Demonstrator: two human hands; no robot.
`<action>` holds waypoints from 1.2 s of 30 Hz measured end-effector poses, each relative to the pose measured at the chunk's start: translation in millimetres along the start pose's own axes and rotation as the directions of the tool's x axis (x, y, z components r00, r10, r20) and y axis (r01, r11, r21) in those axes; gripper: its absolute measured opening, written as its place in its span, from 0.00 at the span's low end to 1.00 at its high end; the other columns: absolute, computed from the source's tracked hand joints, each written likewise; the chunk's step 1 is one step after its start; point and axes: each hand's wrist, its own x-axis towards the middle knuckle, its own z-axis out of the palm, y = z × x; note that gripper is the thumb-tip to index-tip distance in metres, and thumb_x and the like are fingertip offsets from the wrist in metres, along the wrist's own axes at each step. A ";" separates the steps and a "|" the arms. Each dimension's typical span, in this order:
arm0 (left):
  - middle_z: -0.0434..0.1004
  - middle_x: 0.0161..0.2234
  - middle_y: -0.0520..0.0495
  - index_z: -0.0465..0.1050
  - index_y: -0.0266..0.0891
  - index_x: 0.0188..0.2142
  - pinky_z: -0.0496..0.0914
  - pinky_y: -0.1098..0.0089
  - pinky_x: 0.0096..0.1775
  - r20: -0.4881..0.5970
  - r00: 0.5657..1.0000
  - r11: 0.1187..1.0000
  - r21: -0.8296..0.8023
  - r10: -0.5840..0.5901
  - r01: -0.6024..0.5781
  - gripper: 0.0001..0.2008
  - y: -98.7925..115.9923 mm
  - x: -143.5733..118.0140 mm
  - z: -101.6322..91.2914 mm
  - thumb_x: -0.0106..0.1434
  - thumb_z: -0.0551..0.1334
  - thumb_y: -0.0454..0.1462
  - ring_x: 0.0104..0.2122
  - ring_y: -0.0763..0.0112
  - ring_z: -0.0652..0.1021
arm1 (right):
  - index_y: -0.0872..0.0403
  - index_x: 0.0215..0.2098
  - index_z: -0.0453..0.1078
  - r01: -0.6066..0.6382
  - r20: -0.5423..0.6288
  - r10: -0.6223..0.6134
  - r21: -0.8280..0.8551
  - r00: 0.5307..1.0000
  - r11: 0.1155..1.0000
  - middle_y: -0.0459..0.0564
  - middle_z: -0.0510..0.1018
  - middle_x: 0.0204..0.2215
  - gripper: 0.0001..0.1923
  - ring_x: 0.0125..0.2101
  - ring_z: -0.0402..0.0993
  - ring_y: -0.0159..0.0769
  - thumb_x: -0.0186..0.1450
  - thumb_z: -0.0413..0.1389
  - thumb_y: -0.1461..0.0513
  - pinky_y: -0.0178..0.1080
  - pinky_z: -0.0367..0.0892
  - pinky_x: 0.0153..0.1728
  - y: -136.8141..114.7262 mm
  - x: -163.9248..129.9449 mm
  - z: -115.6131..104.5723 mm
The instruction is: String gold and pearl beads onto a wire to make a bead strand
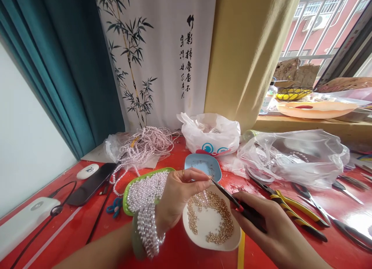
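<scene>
- A white dish (pixel 203 238) holds gold beads (pixel 221 215); a green tray (pixel 128 187) holds pearl strands; a blue dish (pixel 203 164) sits behind, all on the red table (pixel 72 230).
- The left hand (pixel 177 195) pinches something too small to tell against the tip of the pliers (pixel 232 201).
- The right hand (pixel 273 226) is closed round the pliers' handles.
- One more pair of pliers, yellow-handled (pixel 293 215), lies just to the right.

Red table (pixel 188 253) carried a white dish (pixel 209 226) at six o'clock, a green tray (pixel 129 187) at nine, yellow-handled pliers (pixel 293 211) at three.
</scene>
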 end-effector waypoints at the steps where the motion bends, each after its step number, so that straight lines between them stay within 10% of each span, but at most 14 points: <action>1: 0.73 0.27 0.52 0.75 0.37 0.20 0.66 0.77 0.34 -0.002 1.000 0.999 0.025 0.028 -0.028 0.03 -0.6 0.0 -0.4 0.44 0.66 0.29 0.29 0.79 0.72 | 0.56 0.35 0.69 -0.014 -0.004 0.014 0.021 1.000 1.000 0.47 0.73 0.21 0.12 0.20 0.66 0.32 0.59 0.48 0.59 0.30 0.63 0.20 -0.1 0.1 0.7; 17: 0.72 0.28 0.48 0.73 0.36 0.22 0.69 0.73 0.35 -0.038 0.940 0.881 0.362 0.340 -0.304 0.01 -7.2 -9.3 4.1 0.49 0.63 0.32 0.31 0.73 0.73 | 0.54 0.23 0.69 -0.172 -0.091 0.197 0.226 0.976 0.959 0.45 0.71 0.18 0.11 0.20 0.66 0.32 0.55 0.50 0.56 0.30 0.63 0.18 -12.7 -6.6 10.5; 25: 0.77 0.28 0.46 0.76 0.36 0.30 0.67 0.71 0.32 -0.049 0.999 0.961 0.276 0.013 0.001 0.12 -3.5 -4.9 0.1 0.46 0.65 0.40 0.28 0.70 0.74 | 0.56 0.24 0.67 -0.167 -0.024 0.178 0.232 0.984 0.958 0.45 0.69 0.19 0.12 0.21 0.66 0.32 0.57 0.51 0.55 0.31 0.63 0.20 -6.9 -8.0 11.6; 36: 0.78 0.28 0.43 0.77 0.36 0.25 0.66 0.68 0.41 0.149 0.985 0.922 0.362 0.089 -0.138 0.10 6.3 -9.0 1.2 0.54 0.60 0.39 0.37 0.64 0.75 | 0.55 0.26 0.67 -0.084 -0.149 0.105 0.143 0.983 0.986 0.45 0.70 0.19 0.10 0.19 0.65 0.31 0.57 0.50 0.57 0.30 0.63 0.21 -6.2 -11.1 16.2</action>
